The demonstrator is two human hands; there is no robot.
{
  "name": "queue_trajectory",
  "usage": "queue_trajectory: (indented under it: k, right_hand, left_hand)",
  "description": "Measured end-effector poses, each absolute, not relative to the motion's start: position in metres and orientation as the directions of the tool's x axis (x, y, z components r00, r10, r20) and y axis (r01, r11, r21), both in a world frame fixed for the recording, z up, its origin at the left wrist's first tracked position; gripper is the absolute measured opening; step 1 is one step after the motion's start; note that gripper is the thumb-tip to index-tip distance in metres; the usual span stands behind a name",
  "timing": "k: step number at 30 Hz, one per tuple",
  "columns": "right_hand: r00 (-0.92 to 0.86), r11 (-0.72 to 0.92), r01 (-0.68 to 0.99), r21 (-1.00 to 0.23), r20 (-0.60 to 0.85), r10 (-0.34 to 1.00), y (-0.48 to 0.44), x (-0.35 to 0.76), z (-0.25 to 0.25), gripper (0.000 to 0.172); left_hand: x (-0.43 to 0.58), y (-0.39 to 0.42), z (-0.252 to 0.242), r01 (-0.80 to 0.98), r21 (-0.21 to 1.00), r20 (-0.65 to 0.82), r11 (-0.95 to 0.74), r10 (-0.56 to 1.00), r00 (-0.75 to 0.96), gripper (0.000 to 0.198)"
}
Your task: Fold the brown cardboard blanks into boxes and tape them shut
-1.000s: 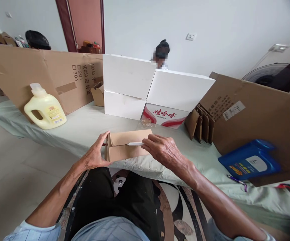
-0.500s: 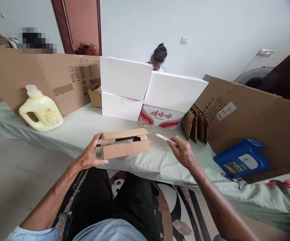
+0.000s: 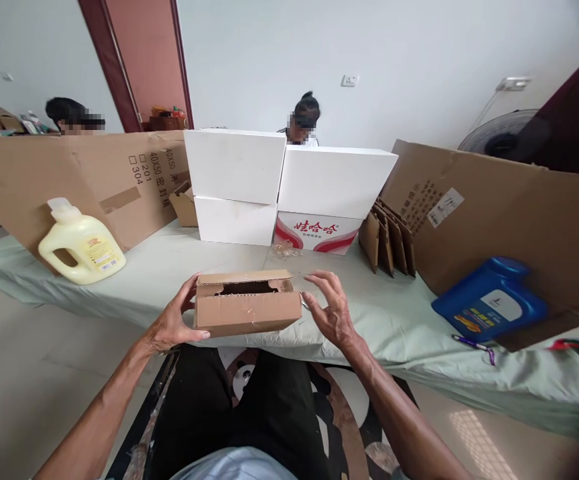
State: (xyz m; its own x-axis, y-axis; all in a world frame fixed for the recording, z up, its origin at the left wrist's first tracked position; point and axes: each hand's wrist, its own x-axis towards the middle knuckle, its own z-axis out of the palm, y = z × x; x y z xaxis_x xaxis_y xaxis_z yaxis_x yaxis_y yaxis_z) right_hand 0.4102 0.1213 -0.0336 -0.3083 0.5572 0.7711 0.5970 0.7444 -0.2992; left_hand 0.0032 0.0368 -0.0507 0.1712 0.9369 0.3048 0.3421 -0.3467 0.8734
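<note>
Our left hand (image 3: 172, 327) clamps the small brown cardboard box (image 3: 247, 312) at 9 o'clock; our right hand (image 3: 332, 313), white tool gone, returns spread, empty, at 3 o'clock. The box top gapes.

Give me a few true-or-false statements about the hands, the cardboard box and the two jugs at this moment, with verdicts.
1. The left hand grips the left end of the cardboard box. True.
2. The right hand is closed around the blue jug. False: it is open, fingers spread, beside the box's right end; the blue jug lies well to its right on the table.
3. The top of the box is fully closed. False: a dark gap shows along the top.
4. The yellow jug stands upright on the table, left of the box. True.
</note>
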Motion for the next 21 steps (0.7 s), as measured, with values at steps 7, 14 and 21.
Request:
queue_trajectory:
  k: [7, 14, 21]
  right_hand:
    - [-0.441, 0.856, 0.506, -0.108, 0.820, 0.364, 0.086, 0.367, 0.012, 0.029]
    - [-0.489, 0.869, 0.475, -0.139, 0.779, 0.393, 0.079, 0.357, 0.025, 0.025]
    - [-0.690, 0.870, 0.488, -0.073, 0.578, 0.436, 0.082, 0.341, 0.026, 0.041]
  left_hand:
    - [-0.008, 0.036, -0.056, 0.410, 0.861, 0.266, -0.300, 0.954, 0.139, 0.131]
    - [0.002, 0.037, -0.046, 0.444, 0.838, 0.278, -0.317, 0.949, 0.151, 0.129]
    - [0.003, 0.036, -0.048, 0.409, 0.849, 0.300, -0.335, 0.942, 0.148, 0.139]
